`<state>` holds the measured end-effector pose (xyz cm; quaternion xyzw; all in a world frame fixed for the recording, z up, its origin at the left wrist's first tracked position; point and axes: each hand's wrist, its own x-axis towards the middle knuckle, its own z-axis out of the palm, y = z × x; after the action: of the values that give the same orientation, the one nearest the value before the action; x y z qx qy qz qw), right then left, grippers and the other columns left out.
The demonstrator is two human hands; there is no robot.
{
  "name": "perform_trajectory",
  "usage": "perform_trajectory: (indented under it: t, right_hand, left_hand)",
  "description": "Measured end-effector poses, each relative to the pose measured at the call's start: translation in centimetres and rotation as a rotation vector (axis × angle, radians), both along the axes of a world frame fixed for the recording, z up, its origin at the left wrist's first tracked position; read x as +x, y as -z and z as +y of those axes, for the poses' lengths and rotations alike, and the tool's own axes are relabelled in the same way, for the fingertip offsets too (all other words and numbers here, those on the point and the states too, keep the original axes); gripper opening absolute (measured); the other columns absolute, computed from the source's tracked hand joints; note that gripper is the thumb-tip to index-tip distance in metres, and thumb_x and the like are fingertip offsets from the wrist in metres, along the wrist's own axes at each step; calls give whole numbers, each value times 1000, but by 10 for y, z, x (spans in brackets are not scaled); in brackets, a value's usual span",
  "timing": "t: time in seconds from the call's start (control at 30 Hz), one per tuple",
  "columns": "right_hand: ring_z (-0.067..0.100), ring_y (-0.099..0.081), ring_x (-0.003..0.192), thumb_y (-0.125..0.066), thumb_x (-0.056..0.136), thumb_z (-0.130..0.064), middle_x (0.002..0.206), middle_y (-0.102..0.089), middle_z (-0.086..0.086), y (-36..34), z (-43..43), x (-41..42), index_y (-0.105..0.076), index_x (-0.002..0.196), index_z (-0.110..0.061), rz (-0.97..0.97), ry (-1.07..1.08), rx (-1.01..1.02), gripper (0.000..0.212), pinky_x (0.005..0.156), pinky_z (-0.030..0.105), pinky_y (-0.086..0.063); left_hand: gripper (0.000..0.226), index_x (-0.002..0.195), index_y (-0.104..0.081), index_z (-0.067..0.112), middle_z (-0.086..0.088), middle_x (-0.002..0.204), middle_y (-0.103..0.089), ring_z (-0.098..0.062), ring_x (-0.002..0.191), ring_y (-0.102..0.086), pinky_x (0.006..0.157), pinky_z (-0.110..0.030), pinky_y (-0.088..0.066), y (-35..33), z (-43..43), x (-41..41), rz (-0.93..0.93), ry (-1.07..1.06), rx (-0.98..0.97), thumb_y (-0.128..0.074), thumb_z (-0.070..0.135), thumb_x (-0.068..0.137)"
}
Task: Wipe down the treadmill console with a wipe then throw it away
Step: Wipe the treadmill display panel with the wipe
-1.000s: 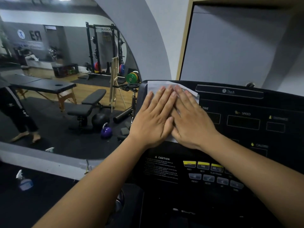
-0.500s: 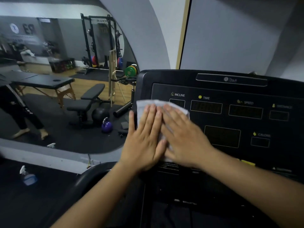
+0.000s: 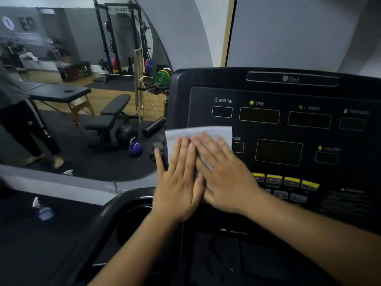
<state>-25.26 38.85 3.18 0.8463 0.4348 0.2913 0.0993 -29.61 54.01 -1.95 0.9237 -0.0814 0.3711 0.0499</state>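
A white wipe [image 3: 204, 132] lies flat on the left part of the black treadmill console [image 3: 288, 124], just below the INCLINE window. My left hand [image 3: 179, 182] presses on it with straight fingers, thumb over the console's left edge. Beside it, my right hand [image 3: 224, 174] lies flat on the wipe too, fingers straight and pointing up-left. The two hands touch side by side and hide most of the wipe's lower part.
Yellow and grey buttons [image 3: 286, 180] sit right of my right hand. A curved black handrail [image 3: 115, 205] runs below left. A wall mirror at left shows a gym with a bench [image 3: 111, 114], a purple kettlebell [image 3: 135, 148] and a person's legs [image 3: 31, 131]. A spray bottle [image 3: 42, 210] stands on the floor.
Both hands slid the wipe down the console's left side, from the top edge to below the INCLINE window. The lower buttons are back in view.
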Motion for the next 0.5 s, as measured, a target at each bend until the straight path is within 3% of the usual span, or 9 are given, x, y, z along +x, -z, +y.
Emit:
perform_trajectory:
  t: [0.1, 0.23, 0.37, 0.5]
  right_hand:
    - [27, -10, 150, -47, 85, -39, 161, -17, 11, 25, -6, -15, -34, 150, -8, 12, -55, 50, 73, 121, 46, -14]
    - [29, -9, 150, -44, 82, -49, 161, -16, 14, -8, -6, 9, -25, 151, -7, -21, 5, 11, 83, 121, 48, -13]
    - [32, 4, 150, -33, 80, -54, 161, -8, 20, -66, -3, 39, -16, 154, -6, -95, 134, -99, 90, 121, 50, -6]
    - [32, 8, 150, -25, 85, -53, 161, -3, 21, -79, -1, 38, -15, 153, -4, -90, 170, -97, 85, 120, 50, -4]
  left_hand:
    - [67, 154, -15, 0, -15, 164, -9, -30, 151, -10, 112, -71, -12, 26, -2, -18, 33, -10, 23, -25, 39, 100]
    - [72, 153, -14, -1, -19, 162, -10, -33, 151, -8, 113, -71, -5, -23, 6, 6, 13, -13, 132, -28, 40, 96]
    - [74, 152, -14, -4, -22, 161, -8, -34, 151, -5, 120, -59, -8, -88, 0, 41, -74, 154, 154, -35, 27, 89]
    - [71, 152, -15, -5, -21, 161, -11, -31, 151, -7, 122, -51, -12, -97, 1, 58, -55, 224, 113, -28, 28, 91]
